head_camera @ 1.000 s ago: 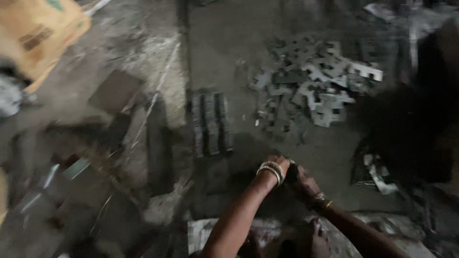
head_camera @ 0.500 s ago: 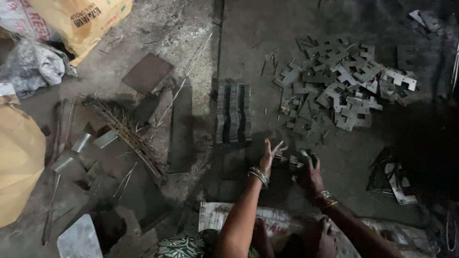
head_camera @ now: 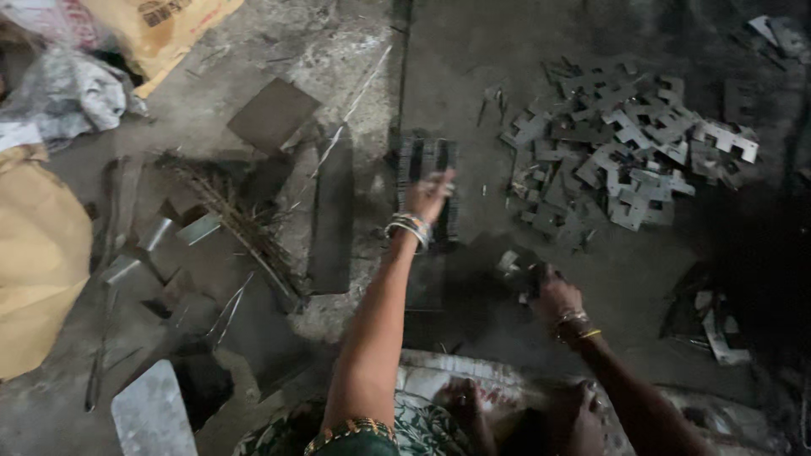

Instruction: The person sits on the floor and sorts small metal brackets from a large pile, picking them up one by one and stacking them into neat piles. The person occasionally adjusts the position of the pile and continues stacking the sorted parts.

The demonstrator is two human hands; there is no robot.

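Reaching forward, the left hand [head_camera: 429,196] lies with fingers spread, gripping nothing, on the neat dark stack of plates [head_camera: 427,173], while nearer the body than that stack the right hand [head_camera: 549,291] is closed around a few small metal pieces [head_camera: 517,263], the loose heap of stampings [head_camera: 621,156] lying just right of the stack.

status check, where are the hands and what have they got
Left hand open, reaching onto the dark stack of metal plates. Right hand shut on small metal pieces. Loose pile to the right, nothing between.
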